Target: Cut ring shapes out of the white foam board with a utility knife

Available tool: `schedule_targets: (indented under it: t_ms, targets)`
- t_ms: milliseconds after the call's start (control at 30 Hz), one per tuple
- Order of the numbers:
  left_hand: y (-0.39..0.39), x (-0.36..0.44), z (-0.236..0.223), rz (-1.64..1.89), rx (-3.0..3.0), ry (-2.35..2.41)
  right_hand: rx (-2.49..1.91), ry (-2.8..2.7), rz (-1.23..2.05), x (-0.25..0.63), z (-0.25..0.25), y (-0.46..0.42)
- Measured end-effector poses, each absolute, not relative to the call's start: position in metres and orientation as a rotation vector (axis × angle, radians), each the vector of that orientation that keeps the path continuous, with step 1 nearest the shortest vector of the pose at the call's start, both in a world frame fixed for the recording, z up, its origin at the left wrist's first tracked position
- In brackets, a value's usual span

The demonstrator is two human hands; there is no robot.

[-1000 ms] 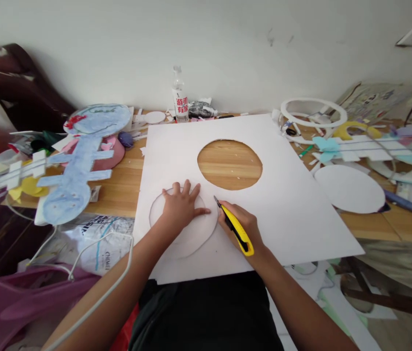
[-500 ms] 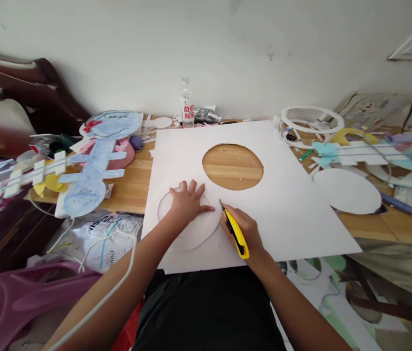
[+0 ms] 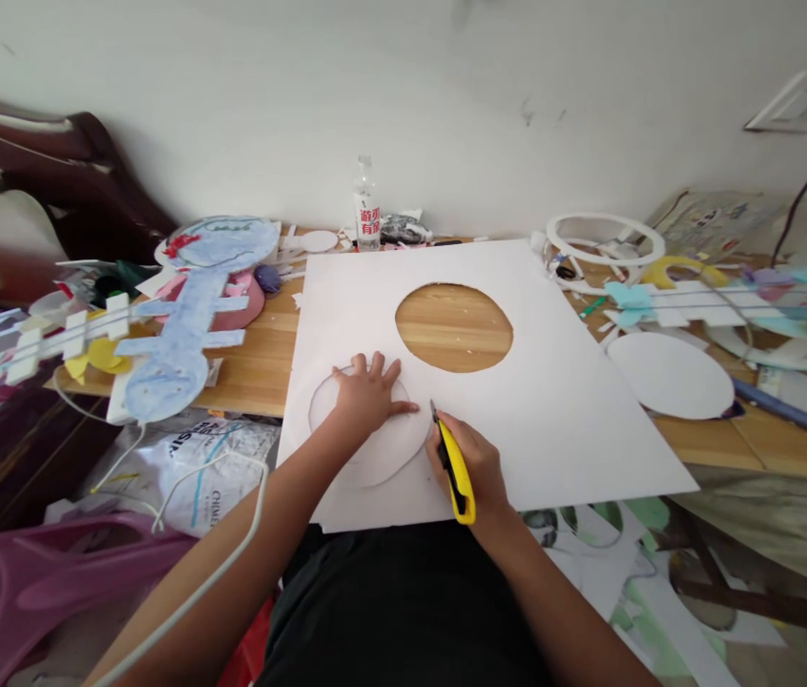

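A large white foam board [image 3: 561,420] lies flat across the wooden table, with a round hole [image 3: 453,327] cut through it that shows the wood beneath. On its near left part rests a white disc [image 3: 382,458]. My left hand [image 3: 369,393] presses down on this disc, fingers spread. In my right hand [image 3: 479,463] is a yellow utility knife [image 3: 458,468], its blade out and pointing away from me. The blade tip is close to the disc's right edge; whether it touches the board I cannot tell.
A clear bottle [image 3: 366,205] stands by the wall. A blue-coloured paper cut-out [image 3: 185,324] lies at left. On the right are white rings [image 3: 605,239], a white oval piece [image 3: 670,374] and a blue tube [image 3: 796,415]. A white cord [image 3: 232,558] crosses near my left arm.
My right hand has shifted slightly down and left with the utility knife, which now stands more upright in view. My left hand stays in place on the disc.
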State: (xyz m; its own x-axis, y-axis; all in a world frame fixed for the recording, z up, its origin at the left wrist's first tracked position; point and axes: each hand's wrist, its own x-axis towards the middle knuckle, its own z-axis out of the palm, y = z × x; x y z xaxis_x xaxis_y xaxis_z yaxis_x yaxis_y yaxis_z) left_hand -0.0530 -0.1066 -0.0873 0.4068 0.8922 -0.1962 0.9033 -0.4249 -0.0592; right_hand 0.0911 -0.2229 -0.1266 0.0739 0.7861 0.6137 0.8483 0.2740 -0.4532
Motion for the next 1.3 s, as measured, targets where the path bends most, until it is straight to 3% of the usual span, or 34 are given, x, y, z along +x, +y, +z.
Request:
schedule_targets:
  t_ms: [400, 800, 1067, 1300]
  targets:
    - [-0.106, -0.053, -0.089, -0.293, 2.575, 1.646, -1.548, -1.667, -0.176, 0.079, -0.130, -0.240]
    - [-0.105, -0.052, -0.088, -0.283, 2.574, 1.627, -1.606, -1.799, 0.072, 0.083, -0.107, -0.254]
    - [-0.107, -0.050, -0.091, -0.243, 2.534, 1.636, -0.958, -2.367, 0.108, 0.107, -0.060, -0.266]
    - [-0.104, -0.050, -0.093, -0.267, 2.514, 1.620, -0.406, -2.666, 0.470, 0.110, -0.053, -0.232]
